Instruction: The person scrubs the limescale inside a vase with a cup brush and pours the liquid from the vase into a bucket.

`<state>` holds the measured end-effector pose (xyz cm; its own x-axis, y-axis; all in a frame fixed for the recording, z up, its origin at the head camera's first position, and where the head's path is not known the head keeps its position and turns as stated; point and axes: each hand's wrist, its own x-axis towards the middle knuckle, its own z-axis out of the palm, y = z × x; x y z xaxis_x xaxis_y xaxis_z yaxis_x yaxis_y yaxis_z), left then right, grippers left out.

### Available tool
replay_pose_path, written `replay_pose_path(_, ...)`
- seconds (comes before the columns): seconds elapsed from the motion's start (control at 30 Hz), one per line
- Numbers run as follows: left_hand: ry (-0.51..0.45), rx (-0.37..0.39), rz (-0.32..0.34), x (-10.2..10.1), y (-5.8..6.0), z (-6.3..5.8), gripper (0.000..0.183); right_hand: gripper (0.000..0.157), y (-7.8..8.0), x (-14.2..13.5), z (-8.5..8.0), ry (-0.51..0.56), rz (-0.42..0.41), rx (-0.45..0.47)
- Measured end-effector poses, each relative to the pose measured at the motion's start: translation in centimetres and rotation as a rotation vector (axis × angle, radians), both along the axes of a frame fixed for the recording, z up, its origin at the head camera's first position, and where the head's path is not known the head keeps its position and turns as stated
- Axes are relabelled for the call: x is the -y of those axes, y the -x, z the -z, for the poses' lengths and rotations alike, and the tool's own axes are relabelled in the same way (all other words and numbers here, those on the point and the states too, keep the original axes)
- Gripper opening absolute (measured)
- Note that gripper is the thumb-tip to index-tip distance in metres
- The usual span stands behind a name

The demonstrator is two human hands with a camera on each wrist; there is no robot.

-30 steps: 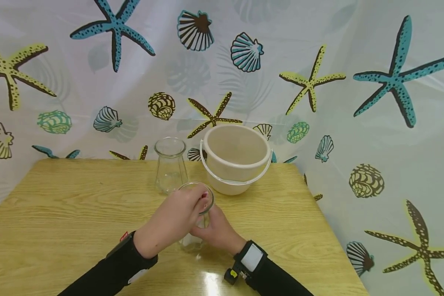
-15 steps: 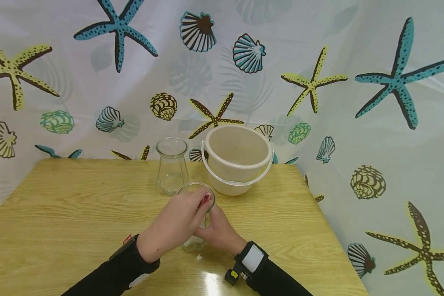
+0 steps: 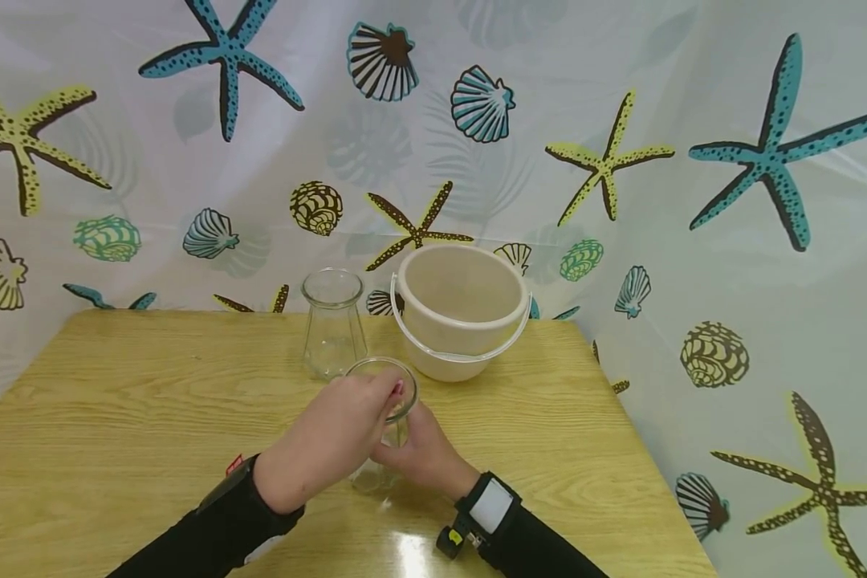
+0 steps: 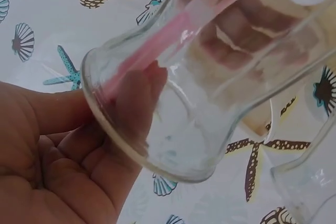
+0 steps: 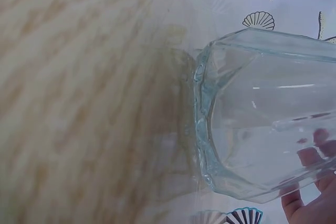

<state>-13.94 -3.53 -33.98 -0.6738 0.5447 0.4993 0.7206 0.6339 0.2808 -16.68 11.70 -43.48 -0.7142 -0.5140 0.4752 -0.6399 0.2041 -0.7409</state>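
Note:
A clear glass jar [image 3: 367, 479] with a wide rim stands on the table, and its faceted lower part shows in the right wrist view. My right hand [image 3: 433, 457] grips the jar's side, its fingers wrapped round the glass. From the left, my left hand [image 3: 332, 433] reaches over the rim with its fingers inside the mouth. There it pinches a slim pink stick [image 4: 152, 48], whose lower part runs down into the jar. In the left wrist view, blur and the glass hide what the stick's far end is.
A second glass jar [image 3: 335, 341] stands just behind the held one. To its right is a cream bucket [image 3: 448, 341] with its handle lowered in front. A patterned curtain [image 3: 260, 160] hangs behind the wooden table [image 3: 152, 401] and along its right side.
My left hand shifts slightly within the jar's mouth, its wrist now a little lower and further left. My right hand keeps its hold on the jar, which stays in place.

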Motion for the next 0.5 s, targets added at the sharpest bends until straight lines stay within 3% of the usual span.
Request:
replay_pose_path(0.23, 0.062, -0.058, -0.023, 0.1, 0.1, 0.0, 0.029, 0.068, -0.1, 0.0, -0.2, -0.001, 0.021, 0.033)
replay_pose_path(0.5, 0.032, -0.115, -0.052, -0.1, 1.5, 0.9, 0.014, 0.077, -0.1, 0.0, -0.2, -0.013, 0.054, 0.04)
